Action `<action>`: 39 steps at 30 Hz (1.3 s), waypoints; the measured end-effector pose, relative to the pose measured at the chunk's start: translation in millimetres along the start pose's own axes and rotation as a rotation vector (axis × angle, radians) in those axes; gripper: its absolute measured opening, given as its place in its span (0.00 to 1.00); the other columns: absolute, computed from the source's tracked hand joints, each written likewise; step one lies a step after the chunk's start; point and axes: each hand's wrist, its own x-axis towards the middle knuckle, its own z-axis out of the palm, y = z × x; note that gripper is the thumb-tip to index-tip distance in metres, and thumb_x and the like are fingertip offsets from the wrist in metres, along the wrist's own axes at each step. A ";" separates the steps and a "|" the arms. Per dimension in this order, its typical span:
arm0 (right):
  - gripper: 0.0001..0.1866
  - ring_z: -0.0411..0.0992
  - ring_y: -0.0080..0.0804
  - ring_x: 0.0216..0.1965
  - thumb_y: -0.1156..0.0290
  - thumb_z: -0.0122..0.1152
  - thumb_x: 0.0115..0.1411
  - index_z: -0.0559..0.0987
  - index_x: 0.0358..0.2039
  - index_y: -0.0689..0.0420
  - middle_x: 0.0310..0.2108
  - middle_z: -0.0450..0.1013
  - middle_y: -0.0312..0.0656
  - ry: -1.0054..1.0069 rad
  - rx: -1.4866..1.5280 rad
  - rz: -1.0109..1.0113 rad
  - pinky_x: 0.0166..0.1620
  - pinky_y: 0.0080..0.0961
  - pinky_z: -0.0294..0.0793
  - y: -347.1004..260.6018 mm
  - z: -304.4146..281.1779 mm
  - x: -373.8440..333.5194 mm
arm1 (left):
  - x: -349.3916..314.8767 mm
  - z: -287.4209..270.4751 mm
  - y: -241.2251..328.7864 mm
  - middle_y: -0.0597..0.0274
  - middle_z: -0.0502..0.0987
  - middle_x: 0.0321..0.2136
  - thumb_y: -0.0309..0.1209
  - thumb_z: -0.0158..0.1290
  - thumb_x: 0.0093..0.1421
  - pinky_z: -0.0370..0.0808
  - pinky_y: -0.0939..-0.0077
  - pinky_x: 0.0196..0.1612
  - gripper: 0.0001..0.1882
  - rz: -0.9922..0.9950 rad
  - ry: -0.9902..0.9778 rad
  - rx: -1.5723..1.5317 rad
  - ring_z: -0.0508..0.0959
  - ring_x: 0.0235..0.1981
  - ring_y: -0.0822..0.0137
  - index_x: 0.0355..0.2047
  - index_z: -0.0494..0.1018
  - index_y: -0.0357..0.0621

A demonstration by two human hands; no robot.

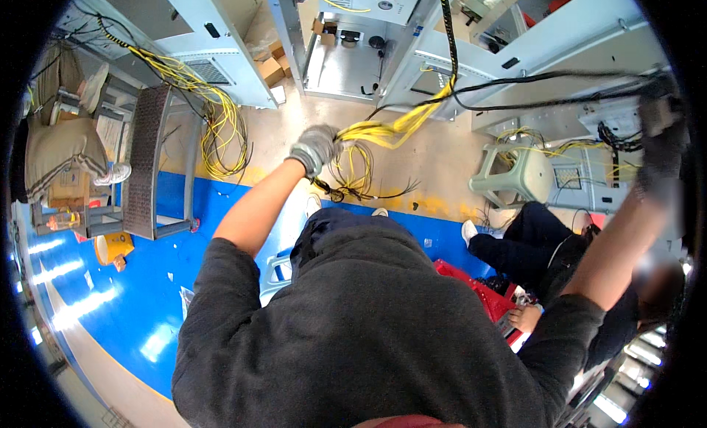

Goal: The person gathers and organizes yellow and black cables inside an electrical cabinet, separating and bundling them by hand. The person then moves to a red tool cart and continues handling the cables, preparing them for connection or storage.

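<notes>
My left hand (317,148), in a grey work glove, is closed around a bundle of yellow wires (398,132). The bundle runs up and right to a black cable sleeve (448,37) hanging from above. A loose coil of yellow wire (357,170) hangs below this hand, with dark wire ends near the floor. My right arm is stretched far to the right. My right hand (661,122), in a dark glove, is at the dim rim. Black cables (545,80) run taut to it, and its fingers seem closed on them.
Open grey cabinets (409,74) line the far side. More yellow wires (224,137) hang at left beside a metal step stand (151,163). A pale green stool (515,174) stands right. Close on my right, another person (530,240) sits by a red bin (479,292); someone else (70,152) is at far left.
</notes>
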 end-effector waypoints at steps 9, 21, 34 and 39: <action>0.32 0.71 0.39 0.42 0.41 0.52 0.54 0.74 0.39 0.62 0.38 0.72 0.47 -0.489 0.874 1.234 0.49 0.41 0.70 181.2 128.1 -226.6 | -47.8 -117.1 92.2 0.61 0.75 0.26 0.43 0.49 0.60 0.72 0.80 0.30 0.18 0.166 -0.131 -0.831 0.75 0.25 0.73 0.37 0.73 0.38; 0.14 0.64 0.21 0.10 0.57 0.59 0.53 0.71 0.25 0.54 0.16 0.68 0.35 -0.126 0.424 1.160 0.08 0.15 0.57 185.3 190.0 -175.4 | -94.3 -121.2 47.1 0.66 0.73 0.37 0.37 0.57 0.53 0.67 0.75 0.46 0.19 0.223 0.040 -0.965 0.70 0.41 0.73 0.42 0.70 0.40; 0.12 0.52 0.18 0.09 0.64 0.50 0.59 0.64 0.21 0.55 0.13 0.58 0.33 0.069 1.015 1.130 0.07 0.10 0.50 111.5 175.2 -87.4 | -27.1 33.2 -28.3 0.57 0.77 0.35 0.35 0.54 0.55 0.69 0.71 0.46 0.15 0.009 0.178 -0.617 0.74 0.39 0.65 0.40 0.73 0.38; 0.13 0.58 0.21 0.12 0.60 0.49 0.61 0.67 0.28 0.58 0.15 0.61 0.35 0.206 0.936 1.136 0.09 0.12 0.55 179.6 112.6 -88.2 | -75.0 -49.8 -77.1 0.54 0.77 0.31 0.37 0.54 0.55 0.70 0.71 0.42 0.14 0.090 0.589 -0.246 0.75 0.35 0.62 0.36 0.75 0.39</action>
